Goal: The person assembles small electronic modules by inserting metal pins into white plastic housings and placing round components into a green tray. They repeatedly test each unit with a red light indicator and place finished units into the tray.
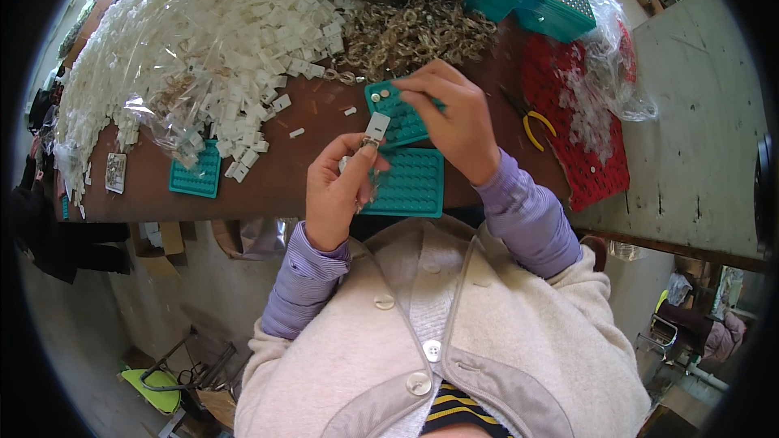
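Over the teal moulded tray (416, 182) nearest me, my left hand (337, 186) is closed, its thumb and fingers pinching a small white card (376, 126) with a dark slot. Something clear or shiny hangs below those fingers, too small to name. My right hand (456, 113) has its thumb and forefinger brought together above a second teal tray (412, 128), a little beyond the first. What they grip, if anything, does not show. A few small pale round pieces (376, 97) lie at that tray's far left corner.
White cards (235, 32) heap across the left of the brown table (300, 186), beside beige looped pieces (418, 36). A third teal tray (195, 172) lies left. To the right are yellow-handled pliers (535, 130), red cloth (588, 142) and teal baskets (556, 8).
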Motion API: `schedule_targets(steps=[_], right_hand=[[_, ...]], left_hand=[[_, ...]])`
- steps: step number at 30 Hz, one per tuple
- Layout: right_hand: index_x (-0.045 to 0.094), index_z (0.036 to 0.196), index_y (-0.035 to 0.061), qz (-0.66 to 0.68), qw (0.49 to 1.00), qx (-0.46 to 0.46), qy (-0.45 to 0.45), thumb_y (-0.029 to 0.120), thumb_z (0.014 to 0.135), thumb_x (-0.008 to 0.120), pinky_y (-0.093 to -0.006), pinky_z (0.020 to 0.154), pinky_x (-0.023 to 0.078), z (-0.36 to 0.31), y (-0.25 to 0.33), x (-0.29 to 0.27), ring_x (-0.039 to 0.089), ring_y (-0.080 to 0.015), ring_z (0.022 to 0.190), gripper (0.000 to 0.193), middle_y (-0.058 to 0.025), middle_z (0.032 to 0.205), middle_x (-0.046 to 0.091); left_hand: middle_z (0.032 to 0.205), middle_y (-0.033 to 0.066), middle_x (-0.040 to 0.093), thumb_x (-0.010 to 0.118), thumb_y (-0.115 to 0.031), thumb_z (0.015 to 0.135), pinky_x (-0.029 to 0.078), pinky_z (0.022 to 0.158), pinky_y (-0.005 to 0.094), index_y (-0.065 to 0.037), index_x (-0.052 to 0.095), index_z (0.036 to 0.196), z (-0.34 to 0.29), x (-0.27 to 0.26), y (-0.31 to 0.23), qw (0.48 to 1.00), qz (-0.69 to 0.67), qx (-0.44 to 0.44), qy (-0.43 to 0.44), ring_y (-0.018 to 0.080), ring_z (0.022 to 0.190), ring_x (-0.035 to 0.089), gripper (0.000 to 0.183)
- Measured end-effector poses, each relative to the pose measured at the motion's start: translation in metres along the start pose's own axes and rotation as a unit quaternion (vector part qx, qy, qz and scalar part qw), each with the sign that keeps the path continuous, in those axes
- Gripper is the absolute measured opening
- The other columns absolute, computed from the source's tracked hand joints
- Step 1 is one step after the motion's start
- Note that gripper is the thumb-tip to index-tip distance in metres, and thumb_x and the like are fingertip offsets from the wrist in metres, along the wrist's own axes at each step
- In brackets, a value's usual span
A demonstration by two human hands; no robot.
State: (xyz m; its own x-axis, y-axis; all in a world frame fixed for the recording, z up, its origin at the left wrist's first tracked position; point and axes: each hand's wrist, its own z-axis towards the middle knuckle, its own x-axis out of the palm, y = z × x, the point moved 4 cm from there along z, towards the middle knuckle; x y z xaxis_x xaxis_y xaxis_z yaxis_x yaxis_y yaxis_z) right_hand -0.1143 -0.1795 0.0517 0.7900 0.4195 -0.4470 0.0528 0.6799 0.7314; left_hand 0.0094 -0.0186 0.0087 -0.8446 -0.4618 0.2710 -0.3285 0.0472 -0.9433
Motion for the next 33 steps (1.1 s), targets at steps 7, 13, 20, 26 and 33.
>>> schedule_targets(steps=[7,13,20,26,33], right_hand=[[0.075,0.099,0.0019,-0.156,0.981,-0.089,0.074,0.003,0.089,0.077,-0.0418,0.080,0.056,0.018,-0.015,0.036,0.069,-0.0338,0.091,0.010,-0.0135,0.098,0.068],[0.072,0.100,0.0021,0.050,0.997,-0.051,0.013,-0.005,0.085,0.078,-0.0386,0.072,0.056,-0.015,0.031,0.005,0.068,-0.0305,0.084,0.018,-0.0122,0.093,0.067],[0.075,0.100,0.0008,0.075,0.996,-0.040,-0.029,-0.009,0.083,0.082,-0.0340,0.071,0.058,-0.046,0.041,-0.022,0.073,-0.0245,0.082,0.020,-0.0110,0.092,0.073],[0.079,0.107,-0.0005,0.048,0.996,-0.052,-0.044,-0.009,0.089,0.076,-0.0337,0.074,0.060,-0.062,0.043,-0.032,0.075,-0.0224,0.082,0.020,-0.0103,0.092,0.076],[0.075,0.127,-0.0017,0.092,0.992,0.069,-0.059,-0.008,0.093,0.074,-0.0310,0.083,0.058,-0.055,0.033,-0.030,0.070,-0.0179,0.096,0.034,-0.0127,0.112,0.071]], left_hand=[[0.097,0.0031,0.078,0.069,-0.018,0.108,0.037,0.048,0.0178,-0.003,0.070,0.125,0.003,-0.014,-0.004,0.999,-0.024,0.004,-0.021,-0.0006,0.056,0.049,0.023],[0.095,0.0000,0.078,0.075,-0.014,0.104,0.038,0.050,0.0169,-0.002,0.070,0.129,-0.002,0.001,-0.012,1.000,0.007,0.008,0.008,-0.0011,0.059,0.050,0.029],[0.090,-0.0047,0.073,0.080,-0.013,0.101,0.039,0.052,0.0174,-0.002,0.073,0.128,-0.012,0.033,-0.010,0.997,0.055,0.046,0.036,-0.0015,0.062,0.050,0.030],[0.090,-0.0031,0.073,0.078,-0.016,0.103,0.039,0.052,0.0180,-0.002,0.072,0.126,-0.011,0.042,-0.006,0.994,0.090,0.057,0.038,-0.0008,0.062,0.051,0.028],[0.094,0.0040,0.077,0.067,-0.019,0.110,0.036,0.049,0.0176,-0.002,0.069,0.125,-0.007,0.032,0.003,0.996,0.000,0.023,0.081,-0.0007,0.057,0.050,0.023]])
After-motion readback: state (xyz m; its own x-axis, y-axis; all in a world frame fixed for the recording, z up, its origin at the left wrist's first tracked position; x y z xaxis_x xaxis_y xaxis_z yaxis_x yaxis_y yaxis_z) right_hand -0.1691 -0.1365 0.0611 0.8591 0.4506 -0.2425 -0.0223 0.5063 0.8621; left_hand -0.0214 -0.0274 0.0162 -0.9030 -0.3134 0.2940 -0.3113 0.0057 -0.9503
